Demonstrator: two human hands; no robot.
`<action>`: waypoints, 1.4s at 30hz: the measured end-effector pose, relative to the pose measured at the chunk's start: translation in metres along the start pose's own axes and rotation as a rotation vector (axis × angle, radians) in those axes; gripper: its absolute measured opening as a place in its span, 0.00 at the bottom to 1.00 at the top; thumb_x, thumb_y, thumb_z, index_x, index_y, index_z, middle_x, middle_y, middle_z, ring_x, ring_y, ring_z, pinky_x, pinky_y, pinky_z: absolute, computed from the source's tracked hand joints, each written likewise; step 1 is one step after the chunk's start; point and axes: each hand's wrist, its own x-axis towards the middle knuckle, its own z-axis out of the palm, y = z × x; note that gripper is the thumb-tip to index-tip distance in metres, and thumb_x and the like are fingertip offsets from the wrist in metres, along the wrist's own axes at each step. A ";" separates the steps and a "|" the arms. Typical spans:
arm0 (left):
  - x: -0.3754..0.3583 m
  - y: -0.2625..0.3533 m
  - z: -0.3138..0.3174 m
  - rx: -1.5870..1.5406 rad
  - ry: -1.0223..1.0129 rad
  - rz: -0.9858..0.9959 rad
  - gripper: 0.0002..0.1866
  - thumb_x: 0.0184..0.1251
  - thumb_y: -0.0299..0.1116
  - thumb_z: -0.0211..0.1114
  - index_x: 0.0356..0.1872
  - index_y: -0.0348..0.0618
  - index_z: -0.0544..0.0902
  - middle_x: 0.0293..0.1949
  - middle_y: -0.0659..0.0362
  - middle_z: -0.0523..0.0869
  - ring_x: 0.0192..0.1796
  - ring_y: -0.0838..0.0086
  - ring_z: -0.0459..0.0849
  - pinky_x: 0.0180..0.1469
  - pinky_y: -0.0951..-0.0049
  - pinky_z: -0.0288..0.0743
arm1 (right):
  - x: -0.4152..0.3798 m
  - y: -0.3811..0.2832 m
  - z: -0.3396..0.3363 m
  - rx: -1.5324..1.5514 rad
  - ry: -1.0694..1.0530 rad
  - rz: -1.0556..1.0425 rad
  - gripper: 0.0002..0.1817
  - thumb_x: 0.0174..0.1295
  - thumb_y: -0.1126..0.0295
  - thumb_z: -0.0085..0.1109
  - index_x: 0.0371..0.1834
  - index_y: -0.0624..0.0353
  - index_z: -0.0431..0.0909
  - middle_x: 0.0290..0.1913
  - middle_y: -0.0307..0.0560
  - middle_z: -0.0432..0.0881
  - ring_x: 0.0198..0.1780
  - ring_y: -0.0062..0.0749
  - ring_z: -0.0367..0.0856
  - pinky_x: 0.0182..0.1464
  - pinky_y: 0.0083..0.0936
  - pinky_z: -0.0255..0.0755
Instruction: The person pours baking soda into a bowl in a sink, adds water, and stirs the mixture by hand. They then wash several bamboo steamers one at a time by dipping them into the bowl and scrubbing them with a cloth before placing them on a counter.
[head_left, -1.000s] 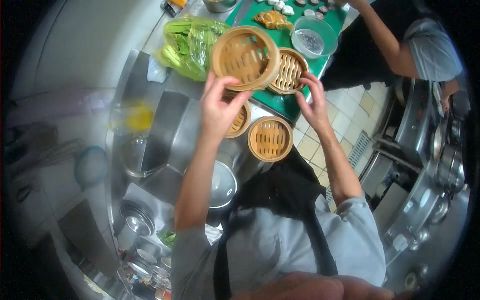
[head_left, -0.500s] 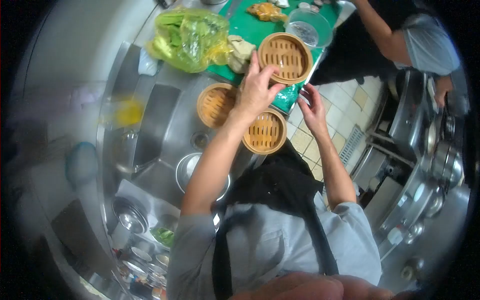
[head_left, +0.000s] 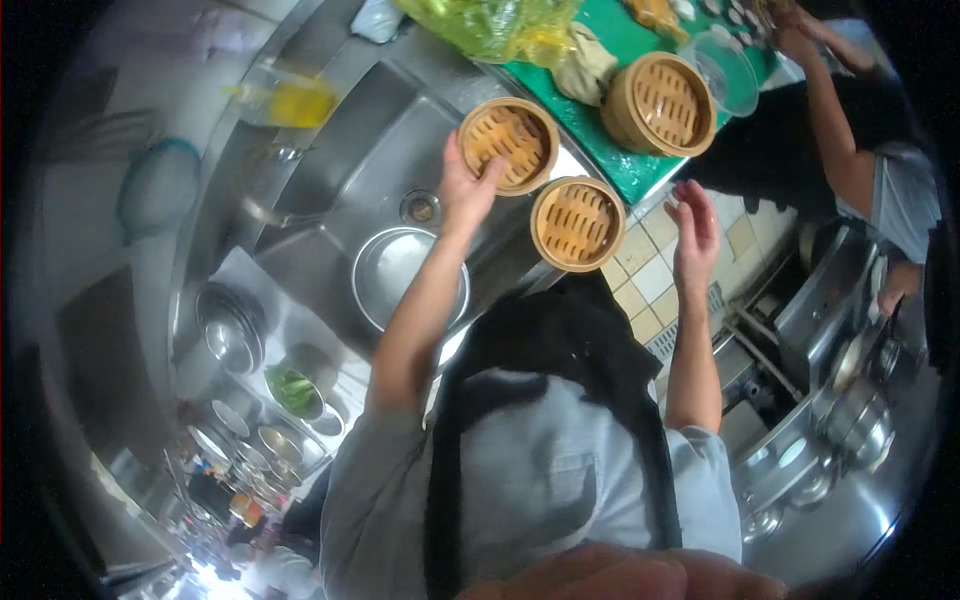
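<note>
My left hand [head_left: 468, 192] grips the left rim of a round bamboo steamer basket [head_left: 508, 146], its thumb over the slatted base and its fingers along the outer side. A second bamboo steamer [head_left: 578, 224] sits just below and to the right, close to the first, at the sink's edge. More bamboo steamer [head_left: 660, 104], looking deeper than the others, stands on the green board [head_left: 640, 178]. My right hand [head_left: 696, 235] is held in the air right of the steamers, fingers stretched and holding nothing.
A steel sink [head_left: 345, 180] holds a metal bowl [head_left: 405, 278]. On the board are a yellow-green bag of leafy vegetables [head_left: 490, 25], a pale cloth-like bundle [head_left: 584, 66] and a clear plastic tub [head_left: 722, 72]. A co-worker's arm [head_left: 838, 140] reaches in at right.
My left hand has left the steamer on the green board and taken hold of the left steamer. My right hand has moved away from the board's edge. The view has shifted.
</note>
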 end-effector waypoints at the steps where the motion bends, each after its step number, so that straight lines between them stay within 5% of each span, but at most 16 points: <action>1: 0.003 -0.006 0.001 -0.002 0.020 0.007 0.38 0.68 0.29 0.71 0.75 0.31 0.61 0.65 0.44 0.80 0.64 0.61 0.82 0.67 0.66 0.74 | 0.001 -0.007 0.008 -0.042 -0.015 -0.045 0.21 0.77 0.74 0.55 0.70 0.66 0.72 0.63 0.52 0.80 0.64 0.34 0.79 0.64 0.33 0.78; 6: 0.008 0.007 -0.030 -0.111 0.150 -0.015 0.26 0.76 0.28 0.61 0.72 0.40 0.68 0.61 0.49 0.83 0.61 0.67 0.83 0.65 0.66 0.75 | 0.000 -0.047 0.038 -0.222 -0.132 -0.224 0.19 0.78 0.75 0.54 0.69 0.66 0.73 0.63 0.53 0.81 0.66 0.35 0.79 0.65 0.32 0.78; 10: 0.010 0.019 -0.104 -0.255 0.280 -0.159 0.20 0.79 0.28 0.56 0.69 0.39 0.72 0.60 0.49 0.83 0.61 0.69 0.82 0.64 0.66 0.75 | -0.004 -0.044 0.068 -0.134 -0.269 -0.150 0.21 0.78 0.74 0.54 0.71 0.66 0.72 0.66 0.52 0.79 0.67 0.35 0.78 0.66 0.32 0.77; 13: 0.005 0.045 -0.151 -0.089 0.381 -0.238 0.18 0.81 0.31 0.54 0.67 0.38 0.74 0.56 0.50 0.85 0.54 0.69 0.83 0.61 0.67 0.76 | -0.013 -0.039 0.111 -0.180 -0.433 -0.058 0.24 0.76 0.71 0.58 0.73 0.65 0.70 0.67 0.54 0.78 0.68 0.37 0.77 0.69 0.32 0.73; 20: 0.011 -0.030 -0.215 0.063 0.365 -0.186 0.26 0.79 0.24 0.49 0.76 0.40 0.67 0.65 0.45 0.81 0.64 0.63 0.81 0.66 0.66 0.73 | -0.038 -0.008 0.239 -0.137 -0.843 0.125 0.38 0.74 0.56 0.63 0.79 0.64 0.60 0.73 0.58 0.72 0.73 0.42 0.72 0.74 0.36 0.66; 21: 0.004 -0.023 -0.215 -0.011 0.417 -0.172 0.28 0.77 0.22 0.48 0.78 0.40 0.65 0.67 0.44 0.80 0.66 0.63 0.80 0.67 0.67 0.72 | -0.039 -0.005 0.256 -0.123 -0.907 0.167 0.36 0.77 0.62 0.59 0.82 0.62 0.55 0.76 0.57 0.68 0.75 0.38 0.69 0.69 0.36 0.72; 25: -0.018 -0.019 -0.209 -0.220 0.538 -0.118 0.32 0.74 0.18 0.46 0.80 0.39 0.61 0.70 0.44 0.78 0.68 0.64 0.79 0.72 0.68 0.69 | -0.055 0.001 0.328 0.035 -0.878 0.353 0.43 0.72 0.56 0.65 0.82 0.64 0.53 0.73 0.59 0.71 0.72 0.42 0.72 0.71 0.37 0.70; 26: -0.032 0.029 -0.208 -0.226 0.478 -0.247 0.35 0.71 0.15 0.45 0.81 0.39 0.60 0.72 0.45 0.75 0.71 0.66 0.76 0.74 0.68 0.68 | -0.058 0.001 0.340 0.039 -0.924 0.352 0.43 0.72 0.56 0.65 0.82 0.64 0.53 0.73 0.59 0.71 0.72 0.42 0.72 0.71 0.37 0.70; 28: -0.033 0.008 -0.213 -0.174 0.454 -0.309 0.37 0.67 0.11 0.46 0.79 0.40 0.63 0.71 0.50 0.75 0.72 0.64 0.74 0.74 0.67 0.69 | -0.068 0.003 0.377 0.211 -0.877 0.321 0.42 0.71 0.57 0.67 0.81 0.63 0.56 0.71 0.56 0.73 0.69 0.39 0.74 0.69 0.35 0.71; 29: -0.025 -0.051 -0.211 -0.213 0.478 -0.194 0.40 0.63 0.15 0.51 0.80 0.38 0.59 0.67 0.45 0.81 0.67 0.59 0.81 0.70 0.65 0.73 | -0.072 0.004 0.393 0.203 -0.872 0.333 0.41 0.71 0.57 0.67 0.80 0.63 0.58 0.71 0.54 0.73 0.68 0.37 0.75 0.69 0.34 0.72; 31: -0.018 -0.089 -0.204 0.043 0.545 -0.324 0.32 0.65 0.25 0.62 0.72 0.36 0.70 0.60 0.44 0.85 0.62 0.51 0.84 0.65 0.58 0.76 | -0.078 0.002 0.411 0.124 -0.867 0.305 0.37 0.71 0.59 0.67 0.78 0.63 0.62 0.68 0.52 0.76 0.65 0.36 0.77 0.66 0.33 0.73; 32: -0.017 -0.072 -0.205 -0.040 0.509 -0.194 0.27 0.73 0.29 0.63 0.71 0.36 0.71 0.64 0.47 0.82 0.67 0.60 0.80 0.65 0.63 0.76 | -0.082 0.001 0.422 0.061 -0.884 0.259 0.35 0.71 0.60 0.67 0.76 0.63 0.65 0.67 0.52 0.78 0.64 0.36 0.79 0.65 0.33 0.74; 33: -0.028 -0.043 -0.209 -0.279 0.485 -0.199 0.29 0.74 0.36 0.67 0.71 0.36 0.70 0.65 0.47 0.81 0.66 0.59 0.80 0.66 0.63 0.74 | -0.082 0.008 0.426 0.021 -0.934 0.240 0.34 0.71 0.60 0.67 0.74 0.64 0.67 0.65 0.52 0.79 0.62 0.36 0.80 0.63 0.32 0.75; 36: -0.006 -0.099 -0.187 0.185 0.969 -0.081 0.29 0.82 0.48 0.52 0.72 0.35 0.68 0.67 0.43 0.79 0.66 0.54 0.80 0.69 0.60 0.71 | -0.093 0.002 0.452 0.144 -0.988 0.243 0.32 0.69 0.59 0.69 0.71 0.64 0.71 0.61 0.51 0.83 0.57 0.34 0.82 0.59 0.30 0.77; 38: -0.038 -0.023 -0.200 -0.249 0.894 0.001 0.30 0.85 0.49 0.43 0.70 0.33 0.72 0.66 0.39 0.79 0.67 0.47 0.79 0.69 0.57 0.70 | -0.096 0.005 0.469 0.126 -1.050 0.189 0.32 0.70 0.59 0.69 0.72 0.63 0.71 0.61 0.50 0.83 0.57 0.33 0.82 0.58 0.30 0.77; 42: -0.047 0.026 -0.198 -0.217 0.983 -0.128 0.31 0.84 0.51 0.42 0.66 0.32 0.75 0.61 0.33 0.79 0.69 0.40 0.72 0.72 0.51 0.63 | -0.106 -0.001 0.479 0.167 -1.002 0.214 0.29 0.71 0.58 0.68 0.70 0.61 0.73 0.57 0.47 0.84 0.54 0.31 0.82 0.56 0.29 0.77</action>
